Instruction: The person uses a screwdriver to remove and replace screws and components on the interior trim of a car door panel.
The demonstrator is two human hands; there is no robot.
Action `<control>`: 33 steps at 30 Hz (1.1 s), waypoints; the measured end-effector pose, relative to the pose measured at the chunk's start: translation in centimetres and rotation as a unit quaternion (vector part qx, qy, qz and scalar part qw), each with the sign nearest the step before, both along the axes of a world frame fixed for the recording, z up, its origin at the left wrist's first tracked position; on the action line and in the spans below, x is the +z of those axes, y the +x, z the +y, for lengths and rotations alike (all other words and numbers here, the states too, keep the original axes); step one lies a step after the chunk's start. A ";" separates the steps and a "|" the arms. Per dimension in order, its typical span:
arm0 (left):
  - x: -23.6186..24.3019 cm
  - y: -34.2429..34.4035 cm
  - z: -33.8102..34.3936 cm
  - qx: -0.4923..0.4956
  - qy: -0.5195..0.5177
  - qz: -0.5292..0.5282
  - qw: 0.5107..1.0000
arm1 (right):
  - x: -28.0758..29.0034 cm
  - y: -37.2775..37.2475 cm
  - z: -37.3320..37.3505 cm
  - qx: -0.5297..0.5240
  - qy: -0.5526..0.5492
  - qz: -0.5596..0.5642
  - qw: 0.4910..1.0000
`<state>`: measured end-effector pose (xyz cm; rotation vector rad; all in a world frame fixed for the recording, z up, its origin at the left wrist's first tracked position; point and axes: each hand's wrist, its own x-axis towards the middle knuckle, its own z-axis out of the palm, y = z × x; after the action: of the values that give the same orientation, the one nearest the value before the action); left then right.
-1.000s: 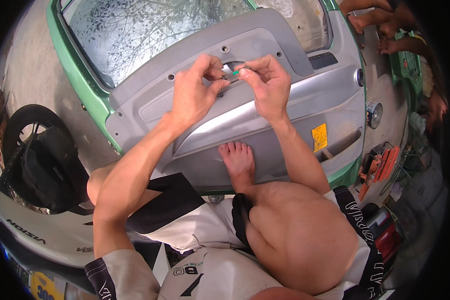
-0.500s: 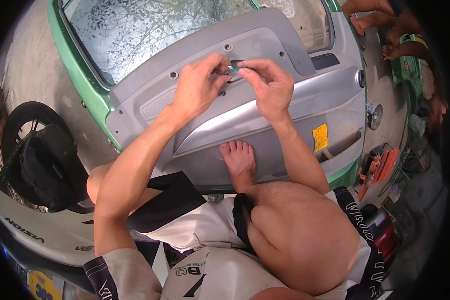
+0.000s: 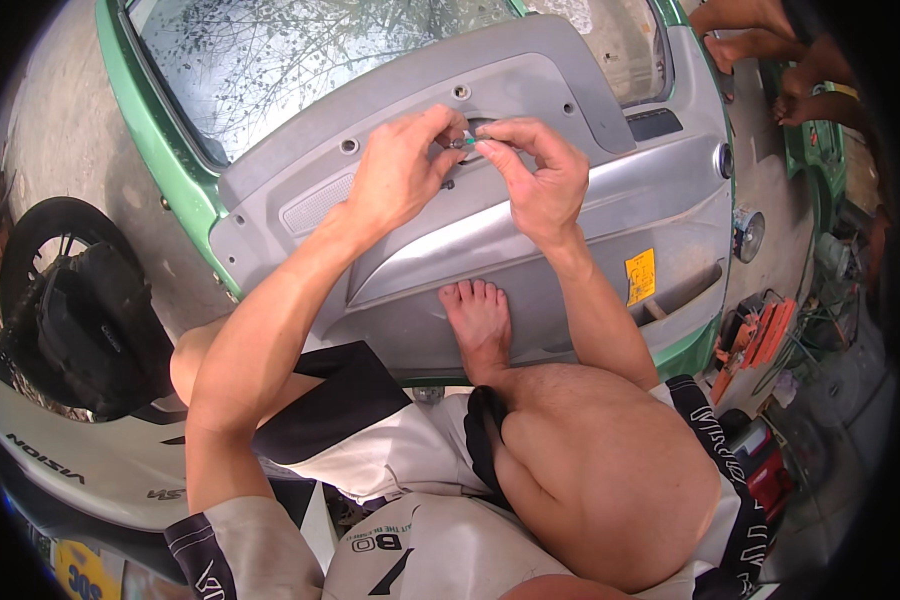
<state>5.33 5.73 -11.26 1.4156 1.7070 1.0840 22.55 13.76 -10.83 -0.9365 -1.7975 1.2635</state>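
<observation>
R hand [image 3: 550, 185] pinches sm. green part [image 3: 471, 141] over door panel [image 3: 590, 225] — L hand [image 3: 400, 170] just beside, grip unclear — best held steady.

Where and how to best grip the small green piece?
Likely the green piece's right end, from the right, in a fingertip pinch: it looks tiny and lies roughly crosswise. The right hand pinches there; the left hand's fingertips crowd the other end. Exact shape unclear.
</observation>
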 end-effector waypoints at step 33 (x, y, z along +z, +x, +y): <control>2.7 0.0 -1.2 0.034 -0.206 -0.362 0.908 | 3.2 3.0 -1.8 0.089 -0.065 -0.166 0.980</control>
<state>5.33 4.55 -8.58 0.5746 1.3197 1.0286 25.59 11.95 -7.59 -1.1334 -2.1153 1.4144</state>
